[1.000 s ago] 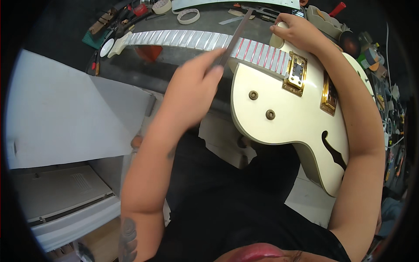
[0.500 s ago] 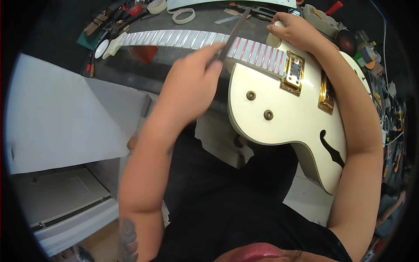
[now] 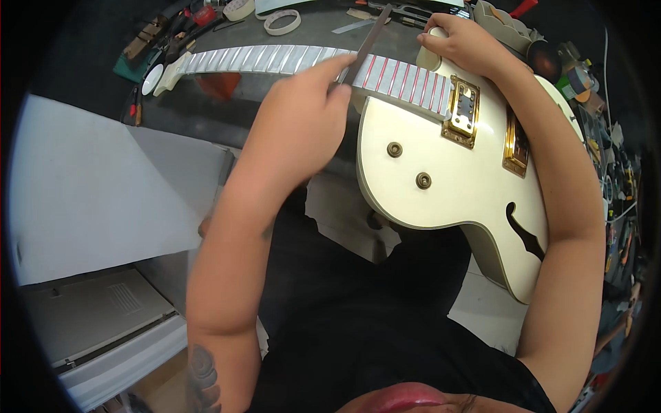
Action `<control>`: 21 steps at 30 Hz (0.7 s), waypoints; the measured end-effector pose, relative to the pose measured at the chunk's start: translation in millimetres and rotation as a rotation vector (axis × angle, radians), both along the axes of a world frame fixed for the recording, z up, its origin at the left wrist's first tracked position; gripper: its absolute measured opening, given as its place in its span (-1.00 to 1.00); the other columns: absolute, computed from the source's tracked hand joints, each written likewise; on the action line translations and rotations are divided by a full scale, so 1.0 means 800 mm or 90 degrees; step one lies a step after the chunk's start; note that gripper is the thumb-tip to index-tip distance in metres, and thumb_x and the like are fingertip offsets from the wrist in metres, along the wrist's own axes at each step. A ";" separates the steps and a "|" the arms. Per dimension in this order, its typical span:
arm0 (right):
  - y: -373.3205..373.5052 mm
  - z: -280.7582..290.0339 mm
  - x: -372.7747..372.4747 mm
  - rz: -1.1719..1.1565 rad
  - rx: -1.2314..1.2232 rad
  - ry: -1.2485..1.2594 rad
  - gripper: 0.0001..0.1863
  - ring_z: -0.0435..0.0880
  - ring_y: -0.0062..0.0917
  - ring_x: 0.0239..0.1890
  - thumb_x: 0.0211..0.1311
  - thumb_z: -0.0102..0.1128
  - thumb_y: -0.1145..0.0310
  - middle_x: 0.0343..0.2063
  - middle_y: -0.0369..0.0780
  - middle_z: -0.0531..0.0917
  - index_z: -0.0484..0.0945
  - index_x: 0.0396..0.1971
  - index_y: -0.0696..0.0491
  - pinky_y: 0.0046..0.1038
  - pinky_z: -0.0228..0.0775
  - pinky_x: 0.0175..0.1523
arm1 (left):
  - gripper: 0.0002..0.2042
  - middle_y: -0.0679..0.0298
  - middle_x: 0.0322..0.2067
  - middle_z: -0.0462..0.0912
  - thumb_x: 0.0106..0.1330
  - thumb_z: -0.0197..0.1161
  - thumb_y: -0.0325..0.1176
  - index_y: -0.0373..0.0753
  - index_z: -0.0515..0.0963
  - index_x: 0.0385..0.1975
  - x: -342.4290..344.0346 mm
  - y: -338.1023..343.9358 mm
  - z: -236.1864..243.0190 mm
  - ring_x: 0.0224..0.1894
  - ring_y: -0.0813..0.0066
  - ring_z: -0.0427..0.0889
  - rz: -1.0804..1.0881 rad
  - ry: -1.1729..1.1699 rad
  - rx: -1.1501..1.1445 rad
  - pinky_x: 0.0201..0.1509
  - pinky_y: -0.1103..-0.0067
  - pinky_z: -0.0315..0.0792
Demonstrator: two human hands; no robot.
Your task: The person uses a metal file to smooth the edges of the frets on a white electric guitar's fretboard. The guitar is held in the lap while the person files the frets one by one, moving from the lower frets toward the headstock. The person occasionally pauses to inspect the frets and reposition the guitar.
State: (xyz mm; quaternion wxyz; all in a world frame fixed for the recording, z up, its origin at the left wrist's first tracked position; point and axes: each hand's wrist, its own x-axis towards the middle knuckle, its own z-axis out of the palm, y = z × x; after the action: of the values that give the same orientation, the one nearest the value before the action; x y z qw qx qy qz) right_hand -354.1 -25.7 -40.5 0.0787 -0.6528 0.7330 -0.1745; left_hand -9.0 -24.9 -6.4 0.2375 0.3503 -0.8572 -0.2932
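A cream electric guitar [image 3: 406, 127] with gold pickups [image 3: 465, 110] rests tilted across my lap and the bench edge. Its fretboard [image 3: 275, 60] looks covered in silvery-grey between the frets, and the frets nearest the body carry red marks. My left hand [image 3: 303, 117] is closed round a long, narrow dark file [image 3: 372, 43], which lies across the fretboard near where the neck meets the body. At the far side, my right hand [image 3: 465, 45] is wrapped over the body's upper edge, its forearm lying along the top. The file's lower end is hidden in my left hand.
On the grey bench [image 3: 313, 33] lie a tape roll [image 3: 282, 23], a metal strip [image 3: 352, 26] and several tools at the back left. A white panel [image 3: 96, 186] stands at my left. Tools and small containers crowd the right edge.
The file and my left hand have shifted very slightly away from me. The bench items sit a little higher and further left in the picture. Both hands keep their grips.
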 end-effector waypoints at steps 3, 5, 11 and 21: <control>0.012 0.000 -0.016 -0.016 0.005 0.017 -0.53 0.82 -0.23 -0.12 0.48 0.30 -0.03 -0.18 0.00 0.82 0.71 0.00 0.12 -0.25 0.62 0.08 | -0.58 -0.23 -0.15 0.78 0.52 0.20 -0.50 -0.30 0.58 0.36 0.053 0.060 0.010 -0.12 -0.23 0.79 0.006 -0.037 0.106 -0.02 0.22 0.62; 0.011 -0.008 -0.012 -0.027 -0.008 0.000 -0.53 0.82 -0.24 -0.12 0.47 0.30 -0.03 -0.18 -0.01 0.82 0.71 0.00 0.11 -0.25 0.62 0.07 | -0.54 -0.22 -0.13 0.77 0.50 0.20 -0.56 -0.28 0.57 0.39 0.105 0.094 -0.004 -0.17 -0.17 0.82 0.010 -0.047 0.088 -0.05 0.23 0.62; 0.004 -0.004 -0.003 -0.034 -0.006 -0.003 -0.54 0.83 -0.24 -0.13 0.47 0.31 -0.03 -0.18 -0.01 0.83 0.72 0.01 0.10 -0.25 0.62 0.07 | -0.60 -0.24 -0.21 0.75 0.50 0.23 -0.50 -0.31 0.60 0.31 0.046 0.044 0.011 -0.23 -0.27 0.77 0.000 -0.037 0.026 -0.07 0.20 0.62; 0.012 -0.008 -0.010 -0.053 -0.004 0.017 -0.54 0.82 -0.22 -0.10 0.48 0.28 -0.02 -0.16 -0.01 0.83 0.72 0.03 0.09 -0.25 0.60 0.10 | -0.48 -0.20 0.13 0.76 0.47 0.22 -0.60 -0.25 0.57 0.44 0.134 0.116 -0.005 0.04 -0.20 0.83 0.015 -0.065 0.088 0.13 0.31 0.64</control>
State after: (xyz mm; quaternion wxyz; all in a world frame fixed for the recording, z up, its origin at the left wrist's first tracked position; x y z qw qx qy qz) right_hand -362.2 -16.2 -46.8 0.0596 -0.6240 0.7601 -0.1713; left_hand 98.0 68.1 -10.1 0.1723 0.3901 -0.8418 -0.3308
